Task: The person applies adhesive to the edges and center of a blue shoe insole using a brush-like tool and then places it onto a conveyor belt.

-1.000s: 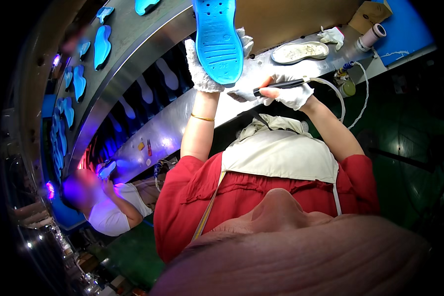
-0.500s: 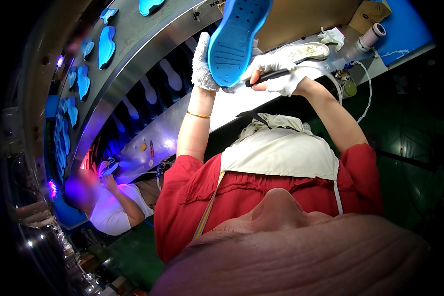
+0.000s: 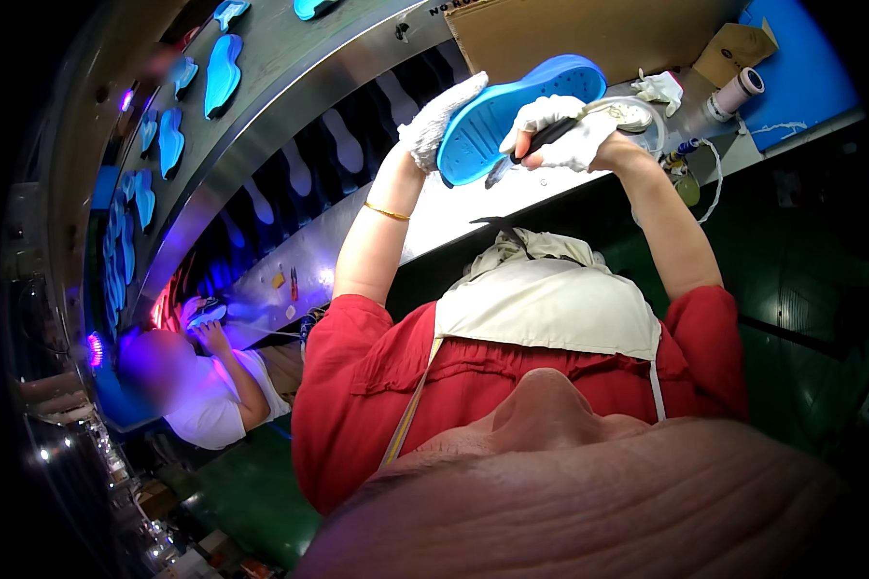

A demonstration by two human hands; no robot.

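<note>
A blue shoe sole is held up over the bright worktable, tilted with its far end leaning right. My left hand, in a white knit glove, grips its left edge, thumb side up. In front of the sole, my right hand closes round a black-handled brush; bare fingertips show out of its white glove. The brush's greyish tip lies by the sole's lower right edge, and I cannot tell whether it touches. Behind my right hand lies a white sole, partly hidden.
Along the upper left curves a conveyor carrying several blue soles. Pale soles stand below it. A cardboard box, a loose white glove and a pinkish cylinder are at the back right. A co-worker sits at left.
The blue sole has swung from nearly upright to leaning right, and sits lower in view. My left hand has tilted with it. My right hand and the brush have shifted slightly right.
</note>
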